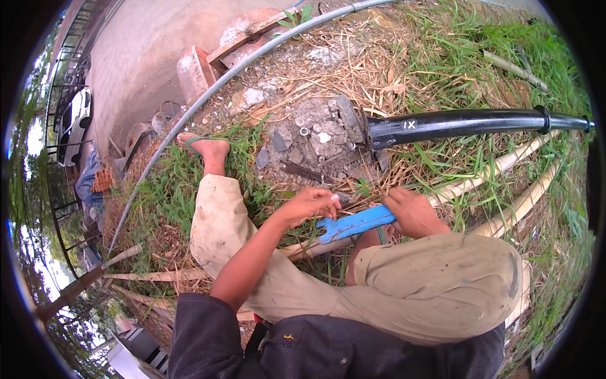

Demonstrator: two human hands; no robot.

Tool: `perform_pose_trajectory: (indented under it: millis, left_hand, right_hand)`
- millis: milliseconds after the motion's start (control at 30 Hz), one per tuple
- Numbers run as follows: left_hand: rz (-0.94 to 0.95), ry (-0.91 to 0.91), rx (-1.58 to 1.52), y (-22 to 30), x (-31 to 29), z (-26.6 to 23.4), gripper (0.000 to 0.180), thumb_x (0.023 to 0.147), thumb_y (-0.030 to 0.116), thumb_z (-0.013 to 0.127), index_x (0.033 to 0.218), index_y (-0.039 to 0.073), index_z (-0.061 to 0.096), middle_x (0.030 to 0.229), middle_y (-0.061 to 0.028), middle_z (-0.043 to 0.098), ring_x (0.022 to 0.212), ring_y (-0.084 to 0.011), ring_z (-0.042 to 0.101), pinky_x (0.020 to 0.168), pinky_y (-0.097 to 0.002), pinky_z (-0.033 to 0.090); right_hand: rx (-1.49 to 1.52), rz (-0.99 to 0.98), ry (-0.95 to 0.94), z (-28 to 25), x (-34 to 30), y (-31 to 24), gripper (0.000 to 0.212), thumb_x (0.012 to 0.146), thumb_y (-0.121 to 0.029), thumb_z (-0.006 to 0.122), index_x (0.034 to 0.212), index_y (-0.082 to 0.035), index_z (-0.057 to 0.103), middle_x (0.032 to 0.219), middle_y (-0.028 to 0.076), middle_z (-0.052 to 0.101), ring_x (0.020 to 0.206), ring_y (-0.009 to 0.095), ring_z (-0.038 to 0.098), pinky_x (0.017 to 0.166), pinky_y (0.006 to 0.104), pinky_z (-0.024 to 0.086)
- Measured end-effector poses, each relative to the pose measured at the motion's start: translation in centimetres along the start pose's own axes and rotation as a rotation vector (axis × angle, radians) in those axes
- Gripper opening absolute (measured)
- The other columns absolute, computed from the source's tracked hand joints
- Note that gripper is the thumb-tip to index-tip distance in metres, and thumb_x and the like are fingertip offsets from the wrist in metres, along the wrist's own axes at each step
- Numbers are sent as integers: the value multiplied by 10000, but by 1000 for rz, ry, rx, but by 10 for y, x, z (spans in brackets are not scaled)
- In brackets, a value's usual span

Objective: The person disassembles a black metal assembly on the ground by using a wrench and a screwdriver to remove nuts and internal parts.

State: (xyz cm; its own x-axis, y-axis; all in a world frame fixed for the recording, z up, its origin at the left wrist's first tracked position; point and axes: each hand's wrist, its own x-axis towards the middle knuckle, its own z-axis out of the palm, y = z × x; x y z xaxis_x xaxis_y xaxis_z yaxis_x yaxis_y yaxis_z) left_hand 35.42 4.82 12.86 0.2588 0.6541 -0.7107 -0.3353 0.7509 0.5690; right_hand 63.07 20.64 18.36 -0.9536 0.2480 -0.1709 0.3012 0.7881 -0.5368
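Lighting: soft, even daylight, faint shadows. Glare: pale highlight along glossy black metal pole (467, 121). Distortion: strong fisheye bending, dark vignette at rim.

The single view comes from the left camera on my head. It faces steeply down over my lap and the ground ahead of me, at close range. My forearms enter from 6 o'clock, with my left hand (310, 205) and right hand (413, 211) near frame centre. My torso fills the 6 o'clock edge. The fisheye lens bends straight edges: the black pipe (467, 122) curves toward 3 o'clock. Distant surroundings compress along the rim from 8 to 10 o'clock.
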Motion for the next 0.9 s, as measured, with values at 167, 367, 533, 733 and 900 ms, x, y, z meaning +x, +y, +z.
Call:
perform_pose_trajectory:
  millis: [167, 367, 533, 733, 900]
  left_hand:
    - [431, 307, -384, 54, -24, -22, 89, 941, 101, 729, 986, 30, 699, 901, -59, 715, 805, -132, 664, 750, -270, 541]
    - [893, 168, -454, 158, -93, -52, 184, 1012, 174, 627, 1007, -8, 652, 844, -69, 641, 805, -148, 608, 739, -231, 560]
    - [1113, 127, -550, 264, -106, -54, 268, 1000, 164, 625, 1173, -41, 636, 1097, -165, 656, 1004, -241, 638, 847, -311, 603]
    - [997, 404, 29, 297, -20, -11, 375, 967, 163, 677, 1267, -55, 625, 1153, -211, 712, 1038, -263, 704, 868, -332, 602]
    - [656, 890, 868, 156, 54, -84, 374, 908, 183, 723, 1258, 65, 664, 1027, -150, 735, 901, -293, 724, 797, -414, 570]
  right_hand:
    - [441, 276, 209, 12, -25, 6, 196, 820, -98, 749, 987, -36, 666, 879, 144, 626, 813, 363, 647, 699, 450, 506]
    - [766, 600, 360, 23, -35, 27, 179, 961, -156, 690, 918, 15, 660, 739, 91, 613, 637, 216, 583, 586, 359, 457]
    - [1122, 794, 480, 47, -46, 34, 289, 1023, -255, 658, 946, 20, 697, 733, 19, 628, 628, 91, 582, 530, 262, 471]
    - [1120, 870, 499, 61, -62, 30, 359, 1040, -310, 625, 956, 33, 684, 736, 33, 632, 610, 114, 606, 540, 270, 501]
    - [1110, 877, 403, 57, -51, 27, 360, 1037, -317, 627, 943, 23, 693, 722, 23, 631, 597, 96, 589, 542, 261, 493]
